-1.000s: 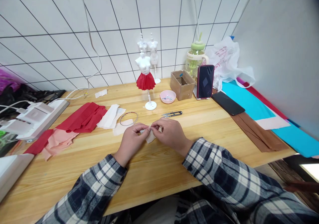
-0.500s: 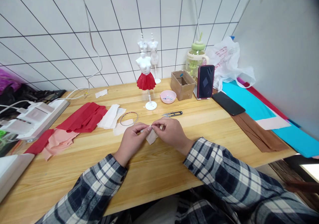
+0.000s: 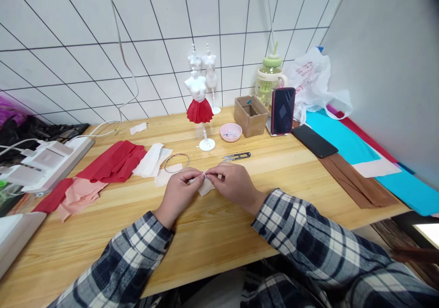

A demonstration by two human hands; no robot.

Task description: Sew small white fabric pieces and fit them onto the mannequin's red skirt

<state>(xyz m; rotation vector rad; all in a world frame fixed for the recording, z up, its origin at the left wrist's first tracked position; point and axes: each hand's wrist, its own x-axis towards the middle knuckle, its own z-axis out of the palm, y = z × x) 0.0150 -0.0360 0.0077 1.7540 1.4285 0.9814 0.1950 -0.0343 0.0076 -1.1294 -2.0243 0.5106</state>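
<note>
Head camera, looking down: a small, thin, off-white fabric piece [image 3: 206,187] is on the near side of a small white dress form wearing a pleated red skirt [image 3: 197,89], almost straight toward the person. It sits between the two hands, its upper edge at the meeting fingertips and its loose part showing below them, toward the person. Fingers cover part of it, so its full long axis cannot be told. Neither hand is clearly nearer: the left hand [image 3: 178,191] pinches it between thumb and forefinger from the left, and the right hand [image 3: 236,183] does the same from the right. Whether a needle or thread is held too cannot be told.

Left of the dress form and nearer the person lies a thin metallic ring [image 3: 176,171]; farther left are white fabric strips [image 3: 152,160] and layered deep-red cloth [image 3: 113,161]. To its right and slightly nearer is a round pink bowl [image 3: 231,126] of small beads, with dark-handled thread snips [image 3: 238,156] nearer still.

Well to its right, a crumpled white plastic bag [image 3: 310,77] carries reddish print and a green-lidded clear bottle [image 3: 270,77] has faint lettering on its pale band; neither can be read. No brand is legible.
</note>
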